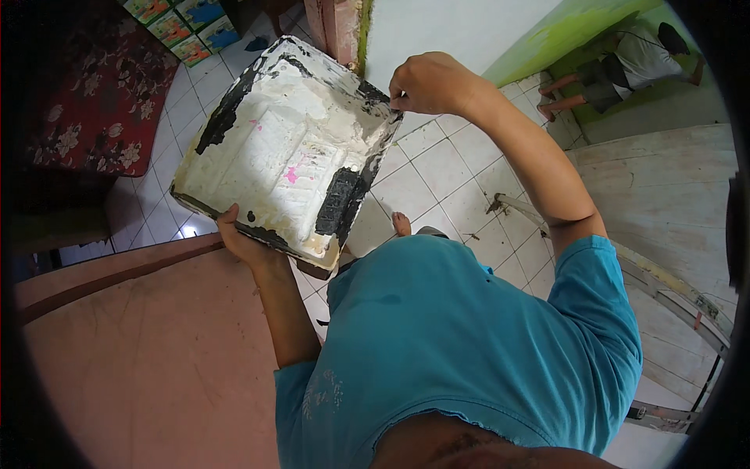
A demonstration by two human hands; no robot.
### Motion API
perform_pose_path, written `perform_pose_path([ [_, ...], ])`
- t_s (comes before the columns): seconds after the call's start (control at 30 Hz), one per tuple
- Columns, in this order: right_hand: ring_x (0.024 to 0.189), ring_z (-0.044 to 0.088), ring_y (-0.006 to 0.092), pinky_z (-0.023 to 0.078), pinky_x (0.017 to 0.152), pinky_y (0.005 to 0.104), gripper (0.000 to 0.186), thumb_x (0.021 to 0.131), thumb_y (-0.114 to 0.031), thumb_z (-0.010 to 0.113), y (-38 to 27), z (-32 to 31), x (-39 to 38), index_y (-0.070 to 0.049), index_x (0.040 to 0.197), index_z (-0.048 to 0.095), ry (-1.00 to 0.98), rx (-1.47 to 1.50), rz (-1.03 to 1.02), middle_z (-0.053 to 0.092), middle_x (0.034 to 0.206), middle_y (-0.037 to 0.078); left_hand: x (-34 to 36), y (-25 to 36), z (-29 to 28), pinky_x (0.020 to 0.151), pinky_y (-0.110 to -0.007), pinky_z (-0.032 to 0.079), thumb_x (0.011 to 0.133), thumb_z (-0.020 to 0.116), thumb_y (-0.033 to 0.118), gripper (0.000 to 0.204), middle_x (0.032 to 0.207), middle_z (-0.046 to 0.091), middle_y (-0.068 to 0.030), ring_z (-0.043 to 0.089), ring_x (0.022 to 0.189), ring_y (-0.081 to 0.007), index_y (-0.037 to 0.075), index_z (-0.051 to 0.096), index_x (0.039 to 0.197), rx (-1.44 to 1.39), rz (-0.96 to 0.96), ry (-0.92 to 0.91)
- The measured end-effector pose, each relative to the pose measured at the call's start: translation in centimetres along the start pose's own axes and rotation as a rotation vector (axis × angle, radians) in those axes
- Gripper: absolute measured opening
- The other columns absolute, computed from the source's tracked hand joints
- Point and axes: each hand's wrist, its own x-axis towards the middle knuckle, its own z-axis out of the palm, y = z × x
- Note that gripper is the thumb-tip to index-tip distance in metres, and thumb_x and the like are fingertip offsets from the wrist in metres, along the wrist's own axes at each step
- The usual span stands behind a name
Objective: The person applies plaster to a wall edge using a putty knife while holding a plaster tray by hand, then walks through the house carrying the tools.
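A black paint tray (285, 148), caked with dried white paint and a few pink specks, is held up in front of me above the tiled floor. My left hand (242, 242) grips its near lower edge from beneath. My right hand (428, 82) pinches the far right corner of the rim. The tray tilts, its inside facing me. My teal shirt fills the lower middle of the view.
A pinkish wall surface (148, 352) lies at lower left. White floor tiles (445, 168) spread below, with my bare foot (401, 225). A ladder rail (672, 293) runs at right. Another person (625, 66) crouches by a green wall. A red patterned cloth (101, 94) and coloured boxes (183, 23) lie at upper left.
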Motion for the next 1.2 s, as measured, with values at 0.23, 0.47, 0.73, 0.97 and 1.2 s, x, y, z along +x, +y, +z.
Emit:
perform_pose_path([
  [0.23, 0.086, 0.071, 0.0292, 0.055, 0.081, 0.0395, 0.019, 0.085, -0.028, 0.071, -0.2, 0.1, -0.5, -0.013, 0.09, 0.081, 0.015, -0.04, -0.139, 0.076, 0.088, 0.009, 0.8, -0.6, -1.5, 0.104, -0.043, 0.047, 0.082, 0.06, 0.027, 0.066, 0.132, 0.056, -0.0159, 0.057, 0.123, -0.0322, 0.0, 0.046, 0.141, -0.021, -0.011, 0.017],
  [0.47, 0.086, 0.071, 0.0299, 0.055, 0.081, 0.0398, 0.023, 0.085, -0.03, 0.072, -0.9, -3.2, 1.3, -0.01, 0.094, 0.08, -0.169, -0.025, -0.158, 0.076, 0.088, 0.009, 0.9, 0.1, -1.5, 0.104, -0.043, 0.047, 0.082, 0.059, 0.026, 0.065, 0.129, 0.057, -0.016, 0.057, 0.121, -0.0321, 0.0, 0.046, 0.14, -0.038, -0.002, -0.014],
  [0.73, 0.058, 0.056, 0.0109, 0.046, 0.056, 0.0285, 0.035, 0.092, -0.037, 0.069, 3.1, -4.1, 4.4, -0.002, 0.089, 0.077, -0.374, 0.283, -0.133, 0.063, 0.065, 0.004, 1.2, 0.4, -0.6, 0.105, -0.043, 0.047, 0.083, 0.056, 0.025, 0.062, 0.13, 0.057, -0.0171, 0.057, 0.122, -0.0325, -0.001, 0.047, 0.139, -0.056, -0.009, -0.043],
  [0.97, 0.046, 0.048, 0.0042, 0.035, 0.041, 0.0221, 0.03, 0.099, -0.035, 0.066, 7.0, -1.3, 1.1, -0.008, 0.09, 0.073, -0.411, 0.843, 0.101, 0.061, 0.06, 0.0, 0.9, 1.1, -1.2, 0.104, -0.043, 0.047, 0.083, 0.057, 0.026, 0.063, 0.131, 0.057, -0.0172, 0.057, 0.122, -0.0323, -0.001, 0.047, 0.139, -0.047, 0.02, -0.085],
  [1.2, 0.041, 0.042, 0.0042, 0.029, 0.035, 0.022, 0.03, 0.103, -0.034, 0.064, 8.8, 5.1, -6.8, -0.005, 0.102, 0.071, -0.329, 1.446, 0.232, 0.063, 0.064, 0.004, -2.4, 3.4, 0.0, 0.105, -0.048, 0.048, 0.081, 0.057, 0.028, 0.07, 0.133, 0.056, -0.0195, 0.056, 0.125, -0.0378, -0.002, 0.044, 0.143, -0.153, -0.056, -0.18],
])
